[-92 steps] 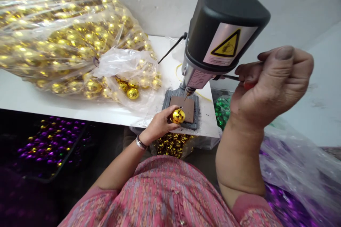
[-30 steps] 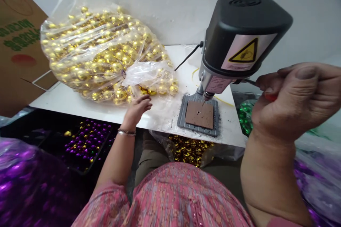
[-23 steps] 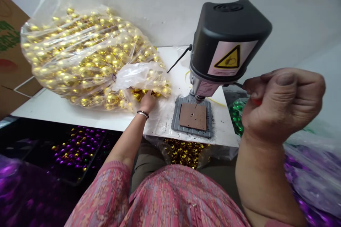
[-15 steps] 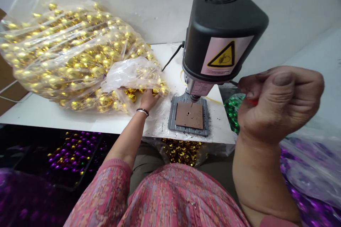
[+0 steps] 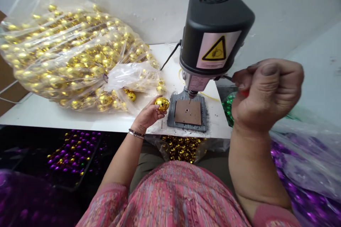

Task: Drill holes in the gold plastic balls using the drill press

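Between the thumb and fingers of my left hand [image 5: 148,114] is a shiny gold disco ball [image 5: 162,104], held just left of the drill press base [image 5: 172,122]. My right hand [image 5: 269,94] is closed around the feed lever [image 5: 227,77] of the black drill press [image 5: 220,25]; a bit of red shows inside the grip. Under the drill bit [image 5: 190,100] lies a brown square plate [image 5: 193,113] with a small hole, apart from the bit. A clear plastic bag [image 5: 121,76] full of gold balls fills the left of the table.
Dark shavings dot the white table [image 5: 217,127] around the base. A power cord [image 5: 170,56] runs behind the press. Gold pieces [image 5: 183,149] sit in a bag at my lap. Purple and gold balls [image 5: 74,150] lie low on the left, bagged purple ones [image 5: 303,184] on the right.
My left hand has come out of the bag's opening with a gold disco ball and moved toward me. The right hand stays on the lever; the view has shifted slightly.
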Demonstrator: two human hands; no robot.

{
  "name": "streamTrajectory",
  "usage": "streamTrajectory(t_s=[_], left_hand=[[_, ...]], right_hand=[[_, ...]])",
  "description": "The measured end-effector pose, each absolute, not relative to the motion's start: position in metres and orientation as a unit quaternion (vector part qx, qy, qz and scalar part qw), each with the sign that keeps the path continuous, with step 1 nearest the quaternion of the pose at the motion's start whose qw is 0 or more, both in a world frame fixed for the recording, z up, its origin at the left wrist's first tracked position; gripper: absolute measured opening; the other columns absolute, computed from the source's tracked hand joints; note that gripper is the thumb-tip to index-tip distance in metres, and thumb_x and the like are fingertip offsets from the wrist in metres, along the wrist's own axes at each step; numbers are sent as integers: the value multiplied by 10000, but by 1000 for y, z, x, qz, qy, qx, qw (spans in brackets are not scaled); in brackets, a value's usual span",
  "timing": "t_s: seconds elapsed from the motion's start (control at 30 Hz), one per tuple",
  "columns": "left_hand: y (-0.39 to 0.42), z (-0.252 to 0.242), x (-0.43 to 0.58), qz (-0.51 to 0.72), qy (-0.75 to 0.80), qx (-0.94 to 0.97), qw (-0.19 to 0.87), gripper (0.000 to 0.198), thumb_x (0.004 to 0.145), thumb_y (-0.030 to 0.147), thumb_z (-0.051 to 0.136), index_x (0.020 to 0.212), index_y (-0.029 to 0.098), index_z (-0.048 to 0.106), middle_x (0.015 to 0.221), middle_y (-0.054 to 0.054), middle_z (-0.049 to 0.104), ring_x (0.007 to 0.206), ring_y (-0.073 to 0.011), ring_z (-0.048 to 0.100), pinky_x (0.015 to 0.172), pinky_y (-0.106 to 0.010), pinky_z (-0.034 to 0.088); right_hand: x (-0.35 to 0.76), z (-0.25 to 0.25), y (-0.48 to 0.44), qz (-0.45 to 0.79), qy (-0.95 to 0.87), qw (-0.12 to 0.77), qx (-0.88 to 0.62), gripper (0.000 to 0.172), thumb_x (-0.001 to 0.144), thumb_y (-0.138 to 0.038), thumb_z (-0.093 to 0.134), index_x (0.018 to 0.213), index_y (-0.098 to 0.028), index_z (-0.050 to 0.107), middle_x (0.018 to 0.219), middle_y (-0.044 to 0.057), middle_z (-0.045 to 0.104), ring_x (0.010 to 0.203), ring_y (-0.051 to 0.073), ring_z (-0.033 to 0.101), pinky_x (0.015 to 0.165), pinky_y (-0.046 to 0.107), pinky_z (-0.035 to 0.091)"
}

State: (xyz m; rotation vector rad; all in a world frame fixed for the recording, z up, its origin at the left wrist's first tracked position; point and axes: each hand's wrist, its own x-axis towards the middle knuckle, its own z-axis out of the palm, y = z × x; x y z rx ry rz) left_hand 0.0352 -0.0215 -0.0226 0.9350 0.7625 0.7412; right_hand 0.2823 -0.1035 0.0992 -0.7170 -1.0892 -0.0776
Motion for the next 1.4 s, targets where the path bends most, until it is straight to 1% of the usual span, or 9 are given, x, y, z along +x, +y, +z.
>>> streamTrajectory(t_s=[0.1,0.27,0.43,0.53,0.63,0.73,0.97,1.2,1.4], left_hand=[[-24,-27,57,317,400,525,681,637,671,322,834,1255,224,596,1016,-25,719,772,-120,640,678,-241,497],[-22,-37,87,284,423,637,578,583,675,326,850,1195,179,632,1017,-54,733,873,-165,660,818,-303,523],[-19,-41,98,274,441,666,535,567,709,371,833,1216,194,649,1023,-62,736,880,-176,670,836,-319,536],[-18,-40,101,265,458,678,509,609,708,381,832,1254,190,642,1050,-75,732,891,-183,669,832,-322,541],[-18,-36,104,252,471,692,487,651,705,382,824,1297,197,625,1098,-79,727,889,-186,672,835,-326,540],[-21,-28,109,223,478,720,451,668,707,367,817,1324,201,622,1112,-79,731,888,-201,678,851,-341,537],[-25,-14,121,190,431,813,341,574,717,276,810,1268,202,668,1250,-105,702,1139,-274,636,1028,-390,483],[-20,-19,126,155,433,804,377,663,720,277,804,1353,180,634,1130,-91,750,1077,-277,678,975,-402,525],[-22,-26,127,174,436,783,409,720,704,259,823,1391,202,615,1221,-80,749,1104,-264,687,1000,-392,521]], right_hand=[[281,101,-104,-27,-506,792,-341,212,955,-323,530,853,-140,566,670,-72,520,550,-37,489,544,163,414],[285,119,-93,-41,-493,782,-379,267,941,-395,525,858,-144,558,665,-83,484,538,-47,467,567,138,382],[296,149,-71,16,-496,780,-382,179,954,-251,488,801,-157,490,640,-78,452,521,-28,424,538,138,360],[302,162,-56,59,-489,767,-410,206,960,-187,443,754,-170,447,605,-83,407,518,-27,414,555,124,386],[304,168,-47,72,-480,760,-431,232,971,-169,396,740,-181,418,598,-93,401,487,-34,407,566,109,401],[302,170,-46,71,-463,773,-427,201,969,-177,372,774,-177,423,593,-105,393,468,-37,387,537,96,368],[301,169,-54,103,-460,780,-412,179,923,-222,377,813,-132,487,629,-99,417,521,-64,411,566,58,365],[303,171,-58,101,-478,750,-445,213,952,-213,373,868,-107,538,627,-103,428,526,-70,430,585,53,378],[311,165,-79,103,-552,729,-390,111,927,-167,533,884,-102,612,579,-78,503,512,-13,480,533,140,386]])
